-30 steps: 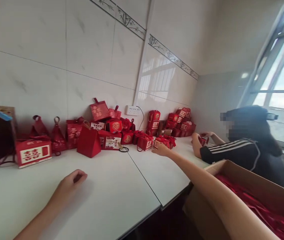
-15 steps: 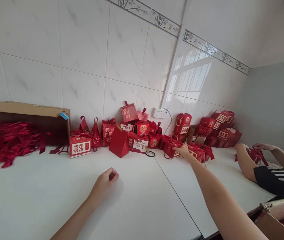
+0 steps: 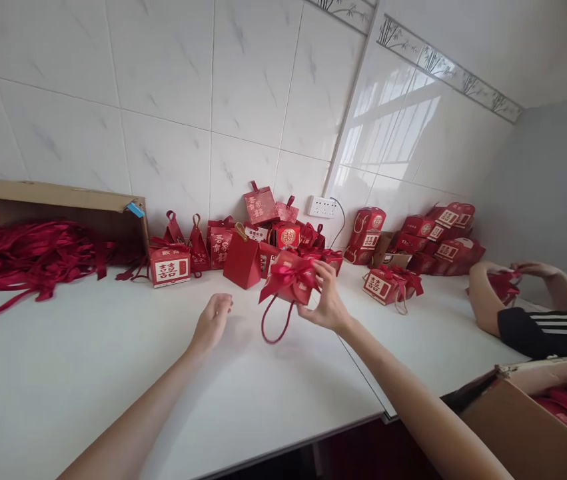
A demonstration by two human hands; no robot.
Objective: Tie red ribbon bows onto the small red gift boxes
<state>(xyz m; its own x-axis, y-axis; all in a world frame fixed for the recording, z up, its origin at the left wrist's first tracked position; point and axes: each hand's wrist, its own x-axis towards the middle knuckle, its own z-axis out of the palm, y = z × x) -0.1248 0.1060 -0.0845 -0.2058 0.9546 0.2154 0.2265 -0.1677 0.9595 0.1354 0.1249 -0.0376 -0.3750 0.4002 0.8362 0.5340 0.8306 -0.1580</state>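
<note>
My right hand (image 3: 328,300) grips a red gift box (image 3: 289,279) by its right side, raised over the white table (image 3: 253,400). A ribbon bow sits on that box, and a dark red cord handle loops down from it. Left of the box, my left hand (image 3: 212,319) hovers with fingers curled together; what they hold, if anything, is too small to make out. Behind stand a plain red bag (image 3: 242,261) and a box with a white label (image 3: 171,268). Another bowed box (image 3: 392,285) rests to the right.
At the far left an open carton (image 3: 58,195) holds red ribbons (image 3: 38,257). Red boxes (image 3: 438,240) are stacked along the wall. On the right a co-worker's hands (image 3: 538,269) handle a red item. A second carton (image 3: 528,427) stands at the lower right.
My right hand has drawn a bowed box from the right group toward the middle and lifted it. My left hand has shifted slightly. The camera view has tilted down.
</note>
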